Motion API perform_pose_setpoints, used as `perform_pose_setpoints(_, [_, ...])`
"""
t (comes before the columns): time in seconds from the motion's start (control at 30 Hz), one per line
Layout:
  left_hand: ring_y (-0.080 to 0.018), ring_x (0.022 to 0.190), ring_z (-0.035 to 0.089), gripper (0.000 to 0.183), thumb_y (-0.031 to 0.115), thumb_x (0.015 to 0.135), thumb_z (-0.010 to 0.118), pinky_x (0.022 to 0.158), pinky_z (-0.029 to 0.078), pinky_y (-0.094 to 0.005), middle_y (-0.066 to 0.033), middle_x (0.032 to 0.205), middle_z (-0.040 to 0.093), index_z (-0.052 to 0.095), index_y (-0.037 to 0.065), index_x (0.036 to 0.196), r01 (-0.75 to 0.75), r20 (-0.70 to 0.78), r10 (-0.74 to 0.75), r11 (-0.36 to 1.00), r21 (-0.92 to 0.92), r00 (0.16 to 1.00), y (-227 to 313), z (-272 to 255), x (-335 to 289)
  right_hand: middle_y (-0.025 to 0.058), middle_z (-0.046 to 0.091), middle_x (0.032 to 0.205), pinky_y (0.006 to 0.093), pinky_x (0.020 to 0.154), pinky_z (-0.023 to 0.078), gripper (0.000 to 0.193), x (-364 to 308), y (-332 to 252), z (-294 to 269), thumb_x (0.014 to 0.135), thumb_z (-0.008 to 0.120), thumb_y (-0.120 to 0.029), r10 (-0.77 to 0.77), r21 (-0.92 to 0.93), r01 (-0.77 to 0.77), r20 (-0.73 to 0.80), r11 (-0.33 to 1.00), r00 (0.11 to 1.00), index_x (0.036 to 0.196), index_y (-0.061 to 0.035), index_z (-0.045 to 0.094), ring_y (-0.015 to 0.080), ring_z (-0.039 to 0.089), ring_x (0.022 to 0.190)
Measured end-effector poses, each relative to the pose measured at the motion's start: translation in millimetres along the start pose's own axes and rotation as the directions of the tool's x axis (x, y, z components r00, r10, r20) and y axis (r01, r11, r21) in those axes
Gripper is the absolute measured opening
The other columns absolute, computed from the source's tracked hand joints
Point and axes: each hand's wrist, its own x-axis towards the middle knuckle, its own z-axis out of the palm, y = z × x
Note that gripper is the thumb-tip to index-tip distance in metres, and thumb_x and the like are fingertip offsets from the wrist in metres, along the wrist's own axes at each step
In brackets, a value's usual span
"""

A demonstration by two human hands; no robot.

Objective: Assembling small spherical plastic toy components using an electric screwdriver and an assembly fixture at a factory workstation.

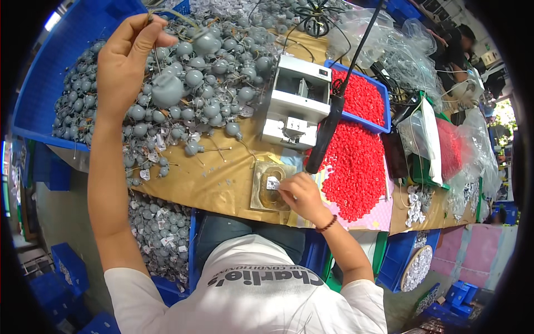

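Raised at the upper left, my left hand (130,47) is closed, its thumb and fingers pinching thin wire leads. From them hang grey ball-shaped parts, one (167,90) below the hand and another (206,42) to its right, both slightly blurred. Below is a large heap of similar grey balls (194,77) with leads and small white tags. My right hand (303,196) is closed at the right side of a square, shallow dish (257,195) near the table's front edge. A small white printed tag (272,182) lies in the dish beside my fingertips. What those fingers pinch is hidden.
A white-grey bench machine (300,97) stands behind the dish, with a black rod-like tool (328,131) leaning beside it. Small red pieces (353,172) are piled to the right and fill a blue tray (385,100). A blue bin (41,106) borders the left. Another person (459,53) is at the far right.
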Motion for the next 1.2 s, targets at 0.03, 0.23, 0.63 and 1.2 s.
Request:
perform_pose_setpoints(0.03, [-0.0067,0.085,0.066,0.023,0.024,0.106,0.061,0.085,0.052,-0.0240,-0.0009,0.091,0.072,0.070,0.003,0.108,-0.001,0.026,0.001,1.000,-0.021,1.000,15,0,0,0.0048,0.067,0.094,0.0379,0.079,0.050,0.022,1,1,8,0.077,0.079,-0.004,-0.040,-0.039,0.041,0.019,0.998,0.999,0.095,-0.0085,0.067,0.0263,0.064,0.089])
perform_pose_setpoints(0.23, [-0.0080,0.064,0.063,0.014,0.016,0.100,0.068,0.059,0.051,-0.0215,-0.0041,0.076,0.069,0.067,0.002,0.098,0.526,0.486,-0.364,0.813,-0.250,0.794,58,21,-39,0.0054,0.065,0.104,0.0399,0.084,0.049,0.019,5,-2,20,0.081,0.077,-0.011,-0.072,-0.150,0.086,0.097,0.985,0.993,0.098,-0.0088,0.069,0.0270,0.062,0.098])
perform_pose_setpoints(0.63, [-0.0034,0.057,0.056,0.025,0.027,0.101,0.070,0.054,0.047,-0.0190,0.0004,0.076,0.065,0.069,0.002,0.096,0.969,0.917,-0.314,0.103,-0.224,0.246,-9,97,-168,0.0073,0.065,0.108,0.0406,0.084,0.049,0.027,1,3,9,0.077,0.080,-0.010,-0.009,-0.085,0.017,0.091,0.996,0.996,0.101,-0.0078,0.068,0.0290,0.062,0.102])
perform_pose_setpoints(1.2, [-0.0022,0.055,0.049,0.033,0.037,0.102,0.066,0.058,0.053,-0.0234,0.0047,0.074,0.054,0.067,0.005,0.102,0.926,0.958,-0.287,-0.358,-0.123,0.016,-22,155,-257,0.0041,0.068,0.108,0.0294,0.086,0.052,0.011,1,-28,-6,0.100,0.065,-0.003,0.354,0.778,-0.577,0.482,0.247,0.801,0.110,-0.0026,0.068,0.0125,0.064,0.098])
